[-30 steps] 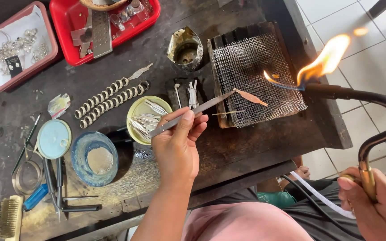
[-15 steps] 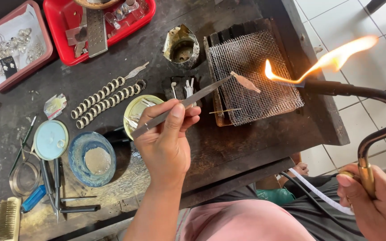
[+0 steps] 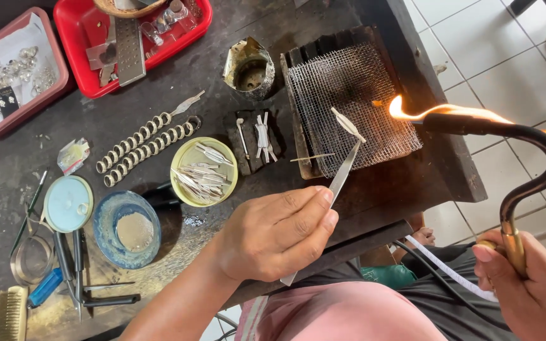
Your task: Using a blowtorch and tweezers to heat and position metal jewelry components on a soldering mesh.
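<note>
While the left hand point(image 3: 273, 237) pinches tweezers point(image 3: 339, 180), a yellow dish point(image 3: 181, 161) holds silver pieces point(image 3: 200, 173).

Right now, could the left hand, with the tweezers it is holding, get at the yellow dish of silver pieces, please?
Probably yes. The left hand holds the tweezers just beside the yellow dish, which lies open on the bench with nothing over it. The torch flame burns on the far side, away from that path.

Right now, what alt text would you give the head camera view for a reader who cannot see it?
A person's left hand holds metal tweezers gripping a small leaf-shaped silver piece over a wire mesh soldering pad, while the right hand aims a curved, lit gas torch at it. A cluttered dark workbench lies beneath.
</note>
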